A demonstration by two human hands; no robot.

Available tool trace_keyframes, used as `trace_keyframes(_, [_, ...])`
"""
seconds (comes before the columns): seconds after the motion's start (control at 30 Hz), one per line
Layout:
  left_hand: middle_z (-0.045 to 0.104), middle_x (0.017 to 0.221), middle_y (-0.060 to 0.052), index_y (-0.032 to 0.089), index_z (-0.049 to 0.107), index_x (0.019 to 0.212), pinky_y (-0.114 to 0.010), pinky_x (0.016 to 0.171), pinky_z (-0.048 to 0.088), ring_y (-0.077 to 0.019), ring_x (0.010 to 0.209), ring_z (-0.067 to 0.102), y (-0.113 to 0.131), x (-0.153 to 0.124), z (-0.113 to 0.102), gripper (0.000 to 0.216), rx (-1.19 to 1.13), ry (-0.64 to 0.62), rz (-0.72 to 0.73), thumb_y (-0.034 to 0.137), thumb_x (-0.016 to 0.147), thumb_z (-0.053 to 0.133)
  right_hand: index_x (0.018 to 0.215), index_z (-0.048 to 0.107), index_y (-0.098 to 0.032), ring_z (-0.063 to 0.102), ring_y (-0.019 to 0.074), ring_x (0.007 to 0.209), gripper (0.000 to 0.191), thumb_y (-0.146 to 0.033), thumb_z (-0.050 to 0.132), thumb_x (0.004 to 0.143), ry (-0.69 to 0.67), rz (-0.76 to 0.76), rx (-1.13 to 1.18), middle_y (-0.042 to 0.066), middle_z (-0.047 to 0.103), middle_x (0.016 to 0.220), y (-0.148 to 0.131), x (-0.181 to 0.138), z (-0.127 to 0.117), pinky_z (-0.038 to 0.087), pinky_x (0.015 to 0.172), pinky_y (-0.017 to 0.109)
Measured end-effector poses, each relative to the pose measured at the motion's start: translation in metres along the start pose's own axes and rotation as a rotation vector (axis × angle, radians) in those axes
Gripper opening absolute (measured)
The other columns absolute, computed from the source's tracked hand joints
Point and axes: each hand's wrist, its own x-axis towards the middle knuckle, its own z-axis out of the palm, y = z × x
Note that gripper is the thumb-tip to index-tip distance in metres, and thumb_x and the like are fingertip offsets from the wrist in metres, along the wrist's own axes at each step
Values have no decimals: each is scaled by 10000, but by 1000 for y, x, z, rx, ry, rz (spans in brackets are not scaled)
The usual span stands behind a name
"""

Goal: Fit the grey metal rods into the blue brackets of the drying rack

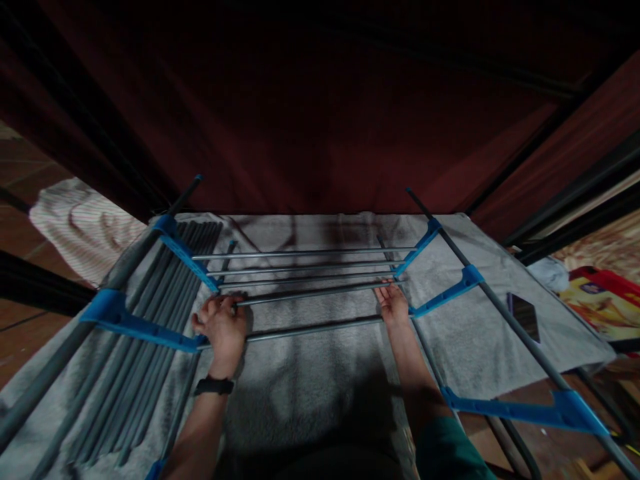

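Observation:
A partly assembled rack of grey tubes and blue plastic brackets stands over a grey cloth. My left hand (223, 327) has its fingers curled at the left end of a thin grey rod (305, 294). At that rod's right end, my right hand (393, 304) pinches it near the right brackets. Another rod (315, 329) runs just in front, between the left blue bracket (145, 327) and the right blue bracket (447, 291). Farther back, 3 rods span the rear left bracket (185, 253) and the rear right bracket (420, 248).
Several loose grey tubes (150, 333) lie side by side on the grey cloth (310, 387) at left. A phone (523, 317) rests on the right side. Dark red panels (320, 133) rise behind. A striped cloth (95, 227) is at far left, a red and yellow package (600, 300) at far right.

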Motion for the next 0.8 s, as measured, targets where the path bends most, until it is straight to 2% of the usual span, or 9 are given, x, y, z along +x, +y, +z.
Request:
trace_keyframes(0.13, [406, 1444, -160, 189, 650, 1007, -614, 1095, 235, -405, 1391, 293, 2, 7, -2, 262, -172, 78, -188, 248, 752, 661, 880, 587, -251, 704, 110, 817, 153, -264, 709, 788, 4, -38, -25, -67, 708, 834, -1, -2, 1, 567, 931, 386])
trace_keyframes(0.23, [356, 1460, -158, 188, 619, 1020, -501, 1068, 356, -326, 1266, 455, 1, 14, 3, 385, -415, 152, -325, 211, 647, 713, 857, 585, -243, 702, 116, 805, 137, -250, 704, 790, 25, -36, -2, -60, 706, 821, -2, -3, 2, 567, 923, 393])
trace_keyframes(0.3, [469, 1344, -123, 196, 590, 1006, -426, 979, 450, -235, 1061, 573, 0, 17, 9, 427, -681, 191, -461, 169, 595, 703, 845, 587, -238, 699, 113, 788, 110, -235, 686, 798, 39, -30, 3, -58, 702, 816, -2, -2, 2, 567, 914, 386])
trace_keyframes(0.37, [591, 1105, -52, 210, 557, 995, -363, 874, 504, -173, 901, 611, 0, 18, 14, 417, -937, 195, -568, 159, 599, 676, 841, 588, -236, 693, 105, 765, 95, -235, 676, 806, 56, -34, -14, -61, 698, 814, -1, -1, 0, 566, 902, 370])
trace_keyframes(0.43, [606, 932, -3, 219, 539, 985, -308, 780, 520, -153, 833, 634, 1, 17, 15, 390, -1103, 181, -624, 157, 622, 666, 846, 591, -236, 687, 96, 747, 88, -234, 672, 810, 69, -40, -27, -65, 696, 816, 0, 1, -2, 563, 890, 348])
trace_keyframes(0.53, [612, 912, 17, 239, 528, 1027, -256, 719, 514, -133, 825, 667, 4, 13, 12, 426, -1313, 174, -701, 121, 647, 680, 846, 595, -238, 679, 88, 728, 72, -225, 659, 815, 91, -38, -37, -68, 691, 805, 2, 5, -5, 560, 873, 319])
trace_keyframes(0.67, [642, 825, 40, 281, 456, 1162, -264, 759, 530, -117, 811, 681, 9, 11, 8, 510, -1417, 199, -773, 90, 730, 650, 832, 603, -238, 672, 80, 711, 58, -180, 608, 828, 126, -18, -13, -68, 688, 787, 3, 7, -5, 562, 840, 282])
trace_keyframes(0.73, [652, 798, 35, 261, 475, 1124, -286, 774, 540, -120, 795, 680, 10, 11, 9, 447, -1438, 201, -795, 95, 748, 650, 821, 605, -234, 674, 77, 715, 84, -151, 588, 826, 137, -11, 3, -64, 691, 792, 2, 6, -5, 568, 821, 269])
trace_keyframes(0.8, [658, 794, 23, 225, 528, 1002, -298, 785, 545, -122, 790, 678, 11, 12, 11, 315, -1452, 165, -784, 128, 746, 683, 818, 608, -229, 677, 78, 714, 88, -143, 594, 822, 137, -7, -5, -60, 694, 795, 2, 6, -4, 574, 801, 261])
